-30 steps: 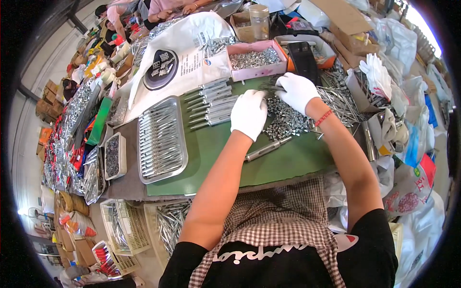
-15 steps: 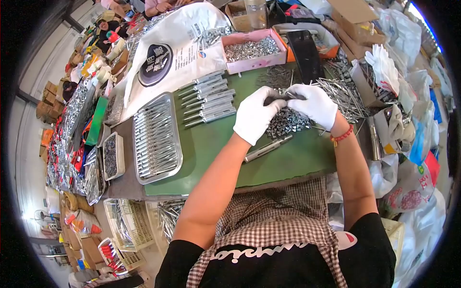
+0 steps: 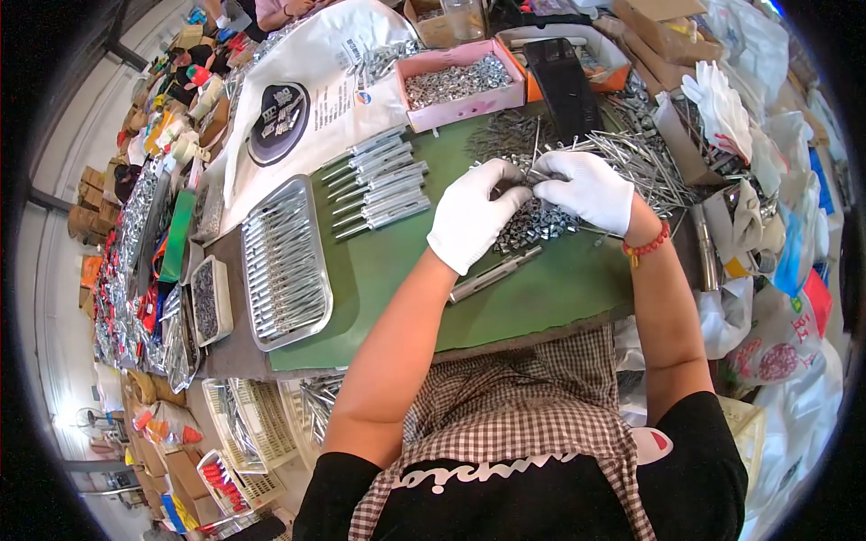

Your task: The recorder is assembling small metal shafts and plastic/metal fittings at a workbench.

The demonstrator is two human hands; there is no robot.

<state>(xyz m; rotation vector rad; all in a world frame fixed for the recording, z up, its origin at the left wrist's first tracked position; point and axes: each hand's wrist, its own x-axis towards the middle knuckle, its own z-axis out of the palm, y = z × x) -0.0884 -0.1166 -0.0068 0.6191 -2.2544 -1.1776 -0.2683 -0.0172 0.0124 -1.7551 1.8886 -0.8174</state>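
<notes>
White-gloved, my left hand [image 3: 476, 215] and my right hand [image 3: 586, 191] are close together over a pile of small dark metal pieces [image 3: 537, 224]. Fingers and thumb of each are pinched together; whatever lies between them is too small and hidden to name. Just in front of the pile, a silver metal cylinder with a narrower end [image 3: 492, 275] lies on the green mat [image 3: 379, 307]. To the left is a row of similar cylinders with thin shafts [image 3: 386, 187]. Thin metal rods [image 3: 642, 164] are heaped beyond my right hand.
A metal tray [image 3: 322, 248] full of slim silver parts sits on the left, beside a small white bin [image 3: 225, 311] of dark pieces. At the back stand a pink box [image 3: 469, 110] of small metal parts and a black holder [image 3: 564, 86]. White gloves [image 3: 719, 113] lie at right.
The view has shifted slightly, so the table things appear a little further left. Both hands stay pinched over the pile, with their fingertips slightly rearranged.
</notes>
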